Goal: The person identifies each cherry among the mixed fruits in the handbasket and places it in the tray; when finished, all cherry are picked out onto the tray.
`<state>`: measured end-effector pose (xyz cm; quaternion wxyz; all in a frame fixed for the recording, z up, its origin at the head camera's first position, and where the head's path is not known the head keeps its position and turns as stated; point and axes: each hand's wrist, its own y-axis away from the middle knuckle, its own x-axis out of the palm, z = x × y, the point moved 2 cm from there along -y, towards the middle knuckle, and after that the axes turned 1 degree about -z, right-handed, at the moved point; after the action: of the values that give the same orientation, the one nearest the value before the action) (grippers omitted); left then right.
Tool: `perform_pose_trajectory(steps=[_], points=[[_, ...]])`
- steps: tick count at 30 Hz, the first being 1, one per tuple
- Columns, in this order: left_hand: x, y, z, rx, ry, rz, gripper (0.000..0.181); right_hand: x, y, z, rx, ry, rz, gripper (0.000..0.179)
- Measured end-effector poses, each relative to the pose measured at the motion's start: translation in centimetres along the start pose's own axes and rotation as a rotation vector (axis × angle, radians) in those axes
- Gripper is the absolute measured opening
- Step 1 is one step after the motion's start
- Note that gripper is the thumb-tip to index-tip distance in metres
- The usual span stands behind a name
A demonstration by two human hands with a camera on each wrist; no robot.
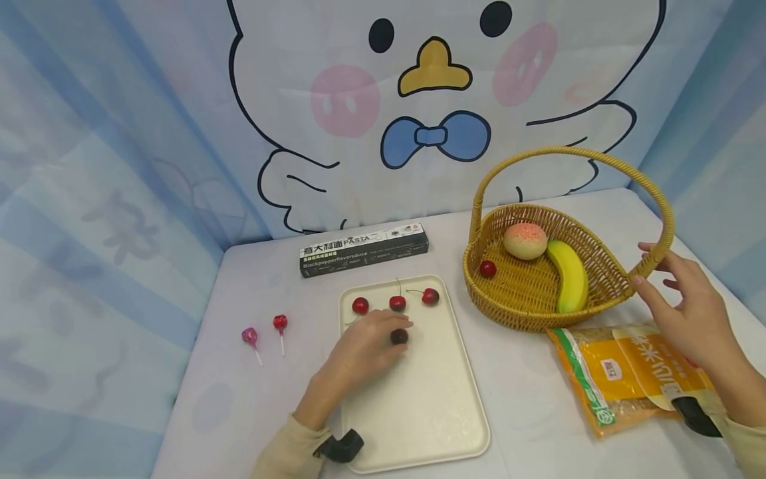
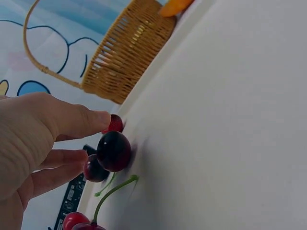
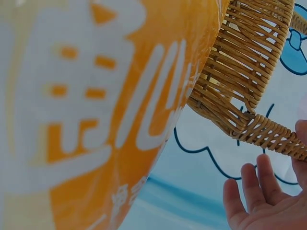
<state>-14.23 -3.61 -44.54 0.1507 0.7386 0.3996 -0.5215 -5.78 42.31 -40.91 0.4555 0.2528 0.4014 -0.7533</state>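
Note:
My left hand (image 1: 374, 339) is over the cream tray (image 1: 431, 412), with a dark cherry (image 1: 399, 336) between thumb and fingertips. The left wrist view shows this dark cherry (image 2: 113, 151) at the fingertips, close to the tray surface. Three other red cherries, one of them a stemmed cherry (image 1: 430, 297), lie along the tray's far end. With thumb and index finger, my right hand (image 1: 694, 306) holds the lower right end of the wicker basket's handle (image 1: 655, 256). Its other fingers (image 3: 266, 179) are extended. Inside the basket (image 1: 514, 322) are a peach (image 1: 525, 241), a banana (image 1: 568, 276) and a cherry (image 1: 487, 269).
An orange food bag (image 1: 628, 372) lies under my right forearm, in front of the basket. A black-and-white pasta box (image 1: 365, 249) stands behind the tray. Two lollipops, one purple (image 1: 250, 336) and one red (image 1: 280, 322), lie left of the tray. A printed curtain hangs behind.

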Motion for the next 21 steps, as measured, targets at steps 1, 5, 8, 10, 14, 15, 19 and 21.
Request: perform_pose_trajectory(steps=[1,5,8,10,14,15,19,21], points=[[-0.2,0.0,0.0,-0.001,0.002,-0.01,0.037,0.0,0.0,0.0,-0.002,-0.001,-0.001,0.057],[-0.8,-0.1,0.1,-0.001,0.044,-0.048,0.039,0.0,0.0,-0.1,-0.008,-0.006,-0.005,0.057],[-1.0,-0.3,0.1,0.021,0.067,-0.07,0.039,0.0,0.0,-0.1,-0.006,-0.004,-0.004,0.057],[-1.1,-0.6,0.0,0.037,0.069,-0.073,0.038,0.0,0.0,-0.1,-0.007,-0.003,-0.005,0.057],[-1.2,-1.4,-0.4,0.051,0.061,-0.062,0.038,0.0,0.1,-0.1,-0.014,-0.002,-0.009,0.058],[-1.2,-1.7,-0.6,0.055,0.063,-0.058,0.038,0.0,0.1,-0.1,-0.016,-0.003,-0.01,0.058],[-1.2,-2.9,-1.4,0.089,0.085,-0.055,0.036,0.0,0.0,-0.1,-0.018,-0.003,-0.013,0.058],[-1.2,-3.5,-1.9,0.11,0.101,-0.063,0.034,0.0,0.0,0.0,-0.016,-0.001,-0.013,0.058]])
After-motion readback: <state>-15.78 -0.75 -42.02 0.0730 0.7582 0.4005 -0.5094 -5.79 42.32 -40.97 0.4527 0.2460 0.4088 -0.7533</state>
